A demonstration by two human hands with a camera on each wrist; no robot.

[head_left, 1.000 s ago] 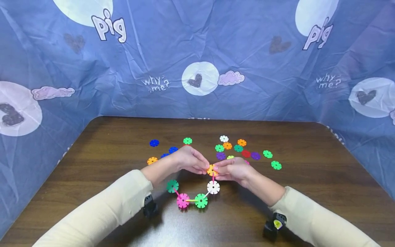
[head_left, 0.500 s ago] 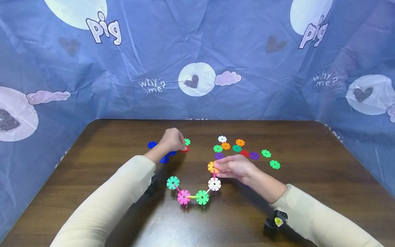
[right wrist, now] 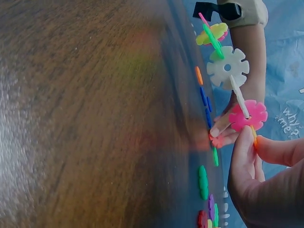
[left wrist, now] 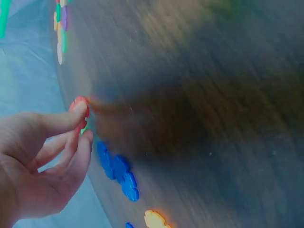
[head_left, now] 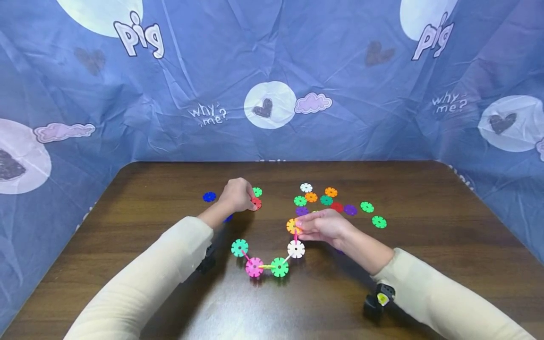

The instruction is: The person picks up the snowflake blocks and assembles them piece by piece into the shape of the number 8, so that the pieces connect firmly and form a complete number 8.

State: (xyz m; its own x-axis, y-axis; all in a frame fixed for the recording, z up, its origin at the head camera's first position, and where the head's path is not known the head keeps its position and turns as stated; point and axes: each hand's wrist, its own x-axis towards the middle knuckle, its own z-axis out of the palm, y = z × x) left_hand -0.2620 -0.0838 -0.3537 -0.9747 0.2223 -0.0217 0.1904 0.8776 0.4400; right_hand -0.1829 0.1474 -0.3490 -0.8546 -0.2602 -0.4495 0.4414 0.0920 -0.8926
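Note:
My left hand (head_left: 239, 194) pinches a red notched plastic disc (head_left: 256, 203) at the back left of the table; in the left wrist view thumb and fingertips meet on that red disc (left wrist: 80, 102). With thumb and fingers my right hand (head_left: 326, 227) holds an orange notched disc (head_left: 292, 225), the end of a curved chain of linked discs. From it the chain runs through a white disc (head_left: 296, 249), a green disc (head_left: 279, 267) and a pink disc (head_left: 254, 267) to a teal disc (head_left: 240, 248). Edge-on discs join these, such as a yellow one (head_left: 267, 267).
Loose discs lie at the back right, among them a white disc (head_left: 306, 188), a purple disc (head_left: 350, 210) and a green disc (head_left: 379, 222). Blue discs (left wrist: 119, 168) lie by my left hand, and a green disc (head_left: 257, 191) lies just behind the red one.
My left hand has left the orange disc, moved left and away across the table, and taken the red disc between its fingertips. My right hand keeps holding the chain in nearly the same place.

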